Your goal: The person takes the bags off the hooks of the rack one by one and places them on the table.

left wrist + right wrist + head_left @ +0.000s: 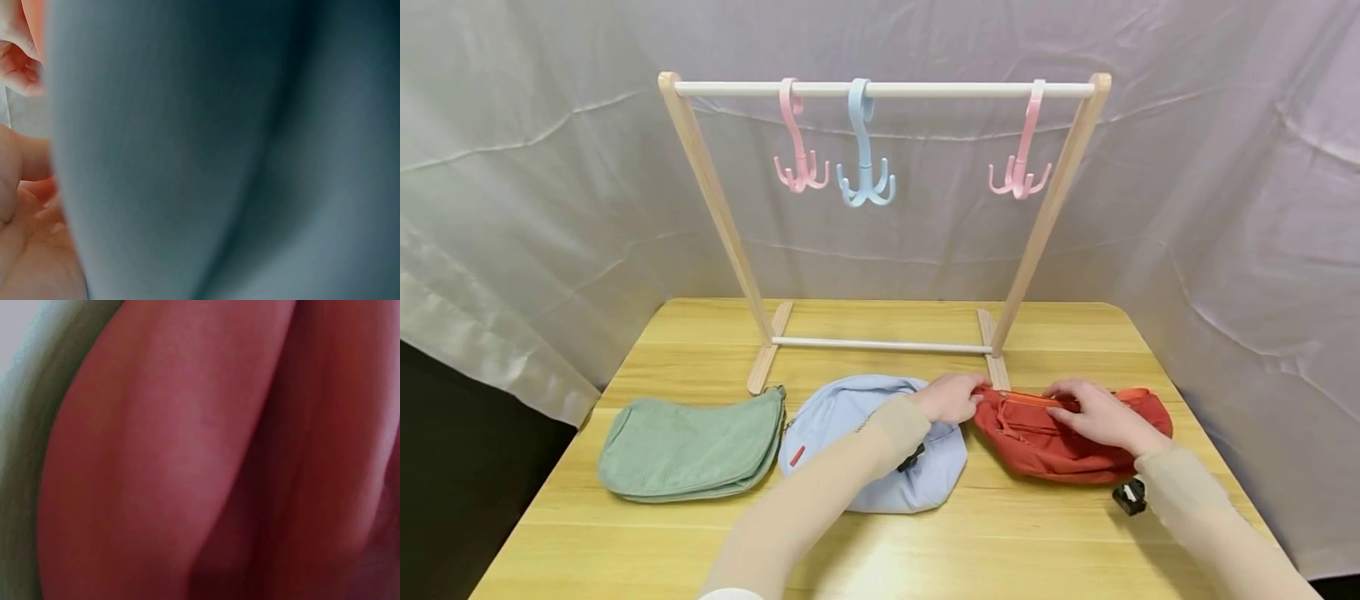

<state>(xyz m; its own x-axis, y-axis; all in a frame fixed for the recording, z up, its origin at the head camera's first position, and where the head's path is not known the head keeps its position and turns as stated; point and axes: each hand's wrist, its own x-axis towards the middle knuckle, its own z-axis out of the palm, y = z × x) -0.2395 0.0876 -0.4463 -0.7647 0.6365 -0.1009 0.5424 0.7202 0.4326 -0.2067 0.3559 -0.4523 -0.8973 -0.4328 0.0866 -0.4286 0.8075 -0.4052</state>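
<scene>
A red waist bag [1037,454] with an orange zip along its top lies on the right of the table. My left hand [951,398] reaches over the light blue bag [850,408] and pinches the red bag's left end. The right hand [1097,412] grips the red bag's upper edge, thumb in front and fingers behind. Blurred blue cloth fills most of the left wrist view, with part of the left hand [34,250] at its edge. Red cloth covers the right wrist view, so the right fingertips are hidden there.
A green corduroy bag [692,450] lies at the left. Behind the bags stands a wooden rack [887,88] with two pink hooks [797,158] [1019,158] and one blue hook [865,167]. A black buckle [1129,496] sits below the red bag.
</scene>
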